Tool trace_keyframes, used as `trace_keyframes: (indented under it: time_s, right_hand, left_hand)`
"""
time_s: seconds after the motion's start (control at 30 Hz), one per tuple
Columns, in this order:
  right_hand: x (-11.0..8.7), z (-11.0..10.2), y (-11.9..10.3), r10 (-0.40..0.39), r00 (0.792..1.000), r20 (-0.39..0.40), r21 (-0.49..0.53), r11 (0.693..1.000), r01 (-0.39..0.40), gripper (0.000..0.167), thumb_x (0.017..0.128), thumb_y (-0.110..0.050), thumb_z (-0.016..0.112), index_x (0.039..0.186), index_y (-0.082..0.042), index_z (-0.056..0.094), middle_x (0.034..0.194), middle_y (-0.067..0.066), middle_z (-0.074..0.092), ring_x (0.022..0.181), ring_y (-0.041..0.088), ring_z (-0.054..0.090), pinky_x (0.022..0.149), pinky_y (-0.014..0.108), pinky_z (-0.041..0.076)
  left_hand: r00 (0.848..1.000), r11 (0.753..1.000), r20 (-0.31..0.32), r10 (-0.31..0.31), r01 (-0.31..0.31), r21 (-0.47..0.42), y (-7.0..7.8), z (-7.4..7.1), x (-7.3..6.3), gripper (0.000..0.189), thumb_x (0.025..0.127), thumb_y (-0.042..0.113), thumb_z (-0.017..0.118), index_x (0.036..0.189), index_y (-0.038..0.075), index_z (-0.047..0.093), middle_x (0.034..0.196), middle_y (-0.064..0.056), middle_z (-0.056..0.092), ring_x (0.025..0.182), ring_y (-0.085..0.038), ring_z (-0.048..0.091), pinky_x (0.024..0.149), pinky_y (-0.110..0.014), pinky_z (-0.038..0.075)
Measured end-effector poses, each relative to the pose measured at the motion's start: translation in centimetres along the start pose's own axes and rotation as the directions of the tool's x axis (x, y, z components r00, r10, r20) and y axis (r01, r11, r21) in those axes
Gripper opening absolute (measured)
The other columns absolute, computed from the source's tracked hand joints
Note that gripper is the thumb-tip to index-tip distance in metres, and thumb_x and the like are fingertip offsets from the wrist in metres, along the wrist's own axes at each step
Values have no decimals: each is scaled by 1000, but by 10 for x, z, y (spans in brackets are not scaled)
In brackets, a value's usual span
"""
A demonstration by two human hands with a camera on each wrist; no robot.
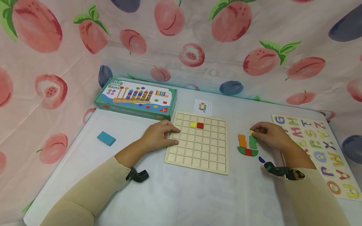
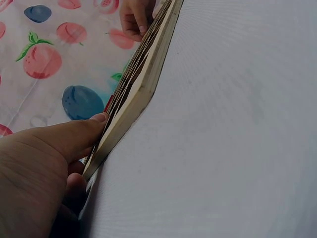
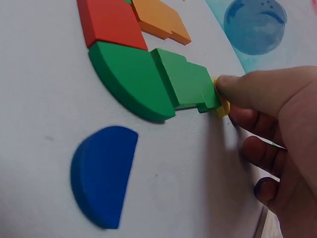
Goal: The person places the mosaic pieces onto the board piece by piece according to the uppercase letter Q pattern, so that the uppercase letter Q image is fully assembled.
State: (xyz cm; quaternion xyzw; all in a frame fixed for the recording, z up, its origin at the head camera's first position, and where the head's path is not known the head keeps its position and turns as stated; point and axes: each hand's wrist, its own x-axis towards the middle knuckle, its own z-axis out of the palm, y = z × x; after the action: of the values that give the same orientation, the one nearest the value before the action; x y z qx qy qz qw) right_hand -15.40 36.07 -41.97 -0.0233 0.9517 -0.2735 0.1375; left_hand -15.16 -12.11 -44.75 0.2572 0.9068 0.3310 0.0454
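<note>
My left hand (image 1: 158, 135) is at the left edge of a wooden grid board (image 1: 195, 168), thumb against its top edge and a curled finger beside it in the left wrist view. A yellow square (image 1: 193, 124) and a red square (image 1: 200, 126) sit side by side in the board's upper cells. On the right, my right hand (image 1: 268, 135) pinches a small yellow tile (image 3: 224, 103) between thumb and finger, at the end of a green tile pair (image 1: 253, 142). Orange tiles (image 1: 242, 141), a red tile (image 1: 248, 152) between green curved pieces (image 3: 131, 79), and a blue half-round piece (image 1: 261, 159) lie close by.
Behind the board is a small pattern card (image 1: 202, 107). A Ring Challenge Game box (image 1: 135, 99) stands at the back left, with a teal block (image 1: 106, 138) in front of it. An alphabet board (image 1: 316, 150) lies at the right, partly behind my right arm.
</note>
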Motion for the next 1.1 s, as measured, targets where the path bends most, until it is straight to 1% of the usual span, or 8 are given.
trace_keyframes:
  time_s: [0.27,0.5,0.7,0.93,1.1]
  right_hand:
    - [1,-2,0,-14,1000,5,-12,1000,14,22,107,-23,67,124,-9,69,108,11,66,102,32,54,86,43,45]
    - [2,-1,-1,-10,1000,7,-5,1000,10,20,107,-20,67,123,-8,67,109,12,65,103,32,53,89,44,45]
    - [3,-4,-2,10,1000,10,28,1000,-10,19,109,-20,64,123,-8,68,111,13,63,107,33,52,91,44,45]
    - [7,-8,-4,30,999,15,68,997,-31,22,111,-25,62,125,-9,68,119,14,63,111,33,50,92,43,45]
    - [14,-5,-16,24,1000,-6,114,993,-23,26,111,-29,62,126,-9,69,120,14,65,110,32,51,89,39,47]
  left_hand:
    - [1000,1000,-5,3,-3,-3,-2,2,0,42,85,37,93,123,22,82,110,7,63,73,-7,54,67,-31,47]
    - [1000,1000,-3,2,-2,1,-1,1,0,42,86,37,93,123,22,81,110,7,63,74,-8,55,68,-31,47]
    - [1000,1000,-7,6,-6,-7,-1,1,0,42,85,36,93,123,22,82,110,7,63,73,-7,55,67,-31,47]
    - [1000,1000,-7,7,-7,-3,-1,1,0,42,85,36,93,123,22,82,111,7,64,73,-8,55,67,-31,47]
    - [1000,1000,-1,0,0,-1,-1,1,0,42,86,37,92,123,22,81,111,7,64,73,-8,54,68,-31,46]
